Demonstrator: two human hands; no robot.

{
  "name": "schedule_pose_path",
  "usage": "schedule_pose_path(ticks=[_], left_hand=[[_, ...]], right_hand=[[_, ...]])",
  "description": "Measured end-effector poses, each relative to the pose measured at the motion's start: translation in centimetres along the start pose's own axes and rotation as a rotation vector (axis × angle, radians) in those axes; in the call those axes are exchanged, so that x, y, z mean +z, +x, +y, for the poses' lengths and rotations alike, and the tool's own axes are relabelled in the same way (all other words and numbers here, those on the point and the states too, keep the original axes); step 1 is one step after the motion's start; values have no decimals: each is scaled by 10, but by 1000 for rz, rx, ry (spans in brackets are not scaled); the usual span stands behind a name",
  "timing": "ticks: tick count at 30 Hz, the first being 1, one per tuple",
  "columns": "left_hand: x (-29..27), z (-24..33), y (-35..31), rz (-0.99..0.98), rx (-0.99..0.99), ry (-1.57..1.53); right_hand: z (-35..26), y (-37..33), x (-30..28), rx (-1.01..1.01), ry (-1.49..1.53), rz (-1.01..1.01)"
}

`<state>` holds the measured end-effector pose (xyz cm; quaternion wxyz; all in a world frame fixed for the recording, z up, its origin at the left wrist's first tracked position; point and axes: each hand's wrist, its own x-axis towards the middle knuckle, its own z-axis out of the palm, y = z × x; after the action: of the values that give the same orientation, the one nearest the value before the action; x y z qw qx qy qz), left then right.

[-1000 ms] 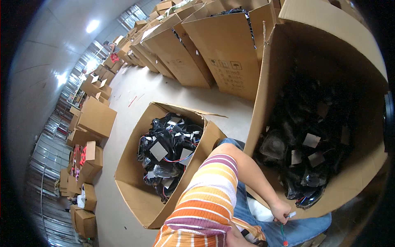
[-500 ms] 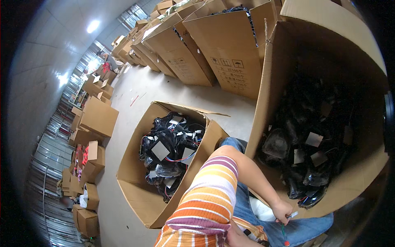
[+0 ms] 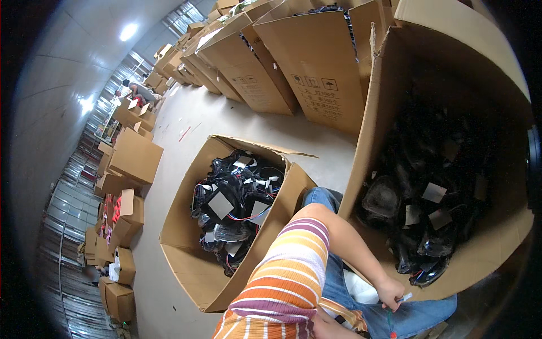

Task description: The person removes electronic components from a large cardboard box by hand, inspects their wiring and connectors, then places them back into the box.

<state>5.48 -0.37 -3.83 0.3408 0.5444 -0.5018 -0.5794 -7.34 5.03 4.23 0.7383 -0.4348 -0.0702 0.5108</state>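
My left arm, in an orange, yellow and purple striped sleeve, bends at the elbow above my jeans (image 3: 429, 313). My left hand (image 3: 389, 292) is closed, its fingertips pinching a small white connector (image 3: 406, 297). Below the hand hangs a thin green wire with a small red end (image 3: 393, 334). Bare skin of what appears to be my right arm (image 3: 333, 329) shows at the lower edge; its fingers are out of sight. Beside my left hand stands a large carton (image 3: 357, 169) holding black plastic-wrapped parts (image 3: 435, 244) with grey square pieces.
Left of my arm, an open carton (image 3: 183, 243) holds black wrapped parts (image 3: 228, 189) with wires and white plugs. Tall cartons (image 3: 316, 62) line the far side. More boxes (image 3: 135, 155) stand across the grey floor (image 3: 186, 118). A person (image 3: 140, 92) bends over boxes far off.
My left hand has shifted slightly right and down, still pinching the white connector. The distant person has moved a little left. The view has shifted slightly.
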Motion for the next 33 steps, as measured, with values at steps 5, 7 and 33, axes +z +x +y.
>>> schedule_pose_path(ticks=[5, 7, 33], left_hand=[[3, 4, -7, -22, -8, -23], [5, 1, -7, -33, -30, -22], [18, -17, -1, 34, 6, -172]], right_hand=[[13, 9, 17, -169, 66, -96], [9, 11, 17, -233, 91, -142], [-46, 6, -8, -397, -107, -357]])
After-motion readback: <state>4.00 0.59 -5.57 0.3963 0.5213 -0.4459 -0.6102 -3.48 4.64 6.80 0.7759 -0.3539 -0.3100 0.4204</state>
